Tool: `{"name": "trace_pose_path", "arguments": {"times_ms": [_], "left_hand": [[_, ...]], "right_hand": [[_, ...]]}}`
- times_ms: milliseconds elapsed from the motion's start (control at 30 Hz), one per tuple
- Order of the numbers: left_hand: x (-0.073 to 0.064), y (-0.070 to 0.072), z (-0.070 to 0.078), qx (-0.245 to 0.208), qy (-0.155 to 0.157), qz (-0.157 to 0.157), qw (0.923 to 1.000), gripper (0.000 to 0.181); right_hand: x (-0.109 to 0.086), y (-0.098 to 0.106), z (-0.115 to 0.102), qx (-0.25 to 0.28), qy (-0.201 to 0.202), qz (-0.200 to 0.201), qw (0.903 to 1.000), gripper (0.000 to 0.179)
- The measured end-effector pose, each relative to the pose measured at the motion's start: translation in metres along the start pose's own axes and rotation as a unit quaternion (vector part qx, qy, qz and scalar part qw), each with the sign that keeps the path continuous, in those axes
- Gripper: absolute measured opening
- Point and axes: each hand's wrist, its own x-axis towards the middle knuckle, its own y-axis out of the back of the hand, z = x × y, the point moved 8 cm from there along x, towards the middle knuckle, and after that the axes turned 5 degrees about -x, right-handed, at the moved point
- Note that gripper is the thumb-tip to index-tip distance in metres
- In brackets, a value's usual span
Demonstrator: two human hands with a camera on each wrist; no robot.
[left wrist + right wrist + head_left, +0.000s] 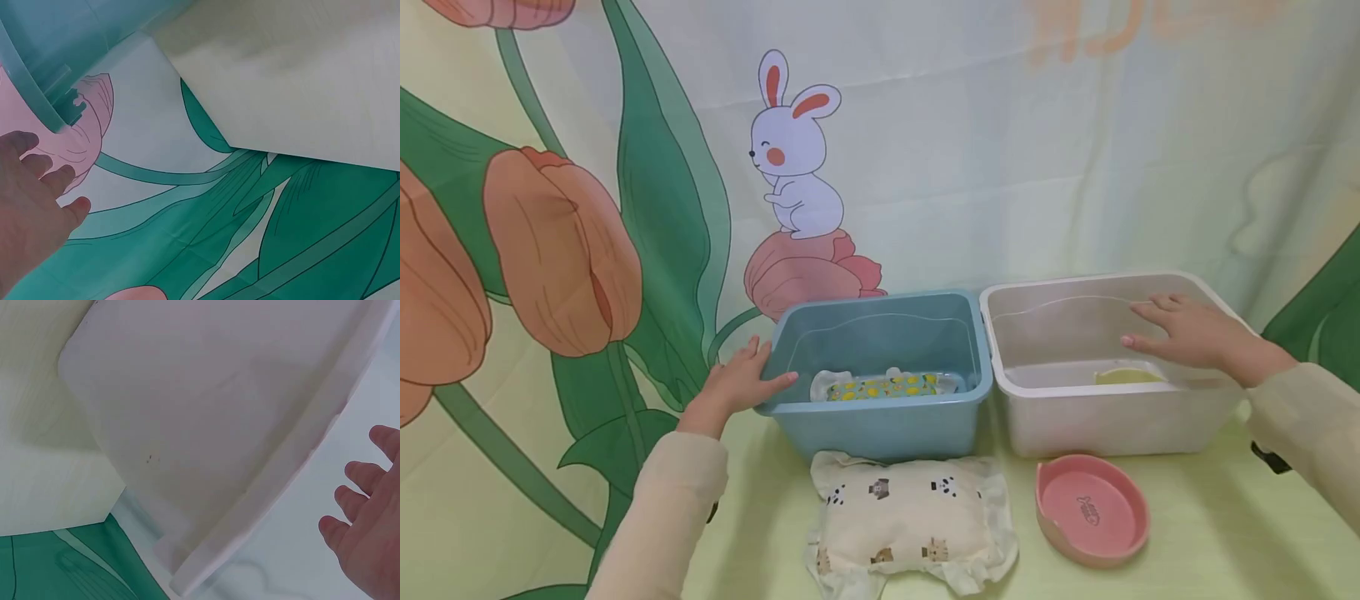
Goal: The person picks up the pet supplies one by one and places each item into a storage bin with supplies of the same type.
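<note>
Looks like we're between grasps: left hand [737, 387], spread and empty, at the left rim of the light-blue rectangular plastic bin [880, 432] mid-frame (can't tell if touching); right hand [1191, 333], likewise, over the white rectangular plastic bin [1120, 423] at right. Any pickup calls for curling our fingers; the cream animal-print fabric pillow [906, 517], lower centre, is unobstructed. Bin rims nearly abut; room's along the outer edges and lower right.

Bare hands [737, 386], cream sleeves [670, 500], black attachments [1271, 457]
</note>
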Motion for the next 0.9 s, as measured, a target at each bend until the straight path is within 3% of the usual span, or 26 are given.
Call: {"name": "trace_pose_path", "arguments": {"times_ms": [300,900], "left_hand": [[-0.002,-0.006,-0.003,-0.026,-0.019,0.006,0.9995,0.088],[-0.012,-0.017,-0.001,-0.056,-0.031,0.004,0.9979,0.089]], "right_hand": [[-0.005,0.004,-0.016,0.006,0.029,0.02,0.9994,0.076],[-0.012,0.0,-0.043,0.037,0.056,0.023,0.9975,0.075]]}}
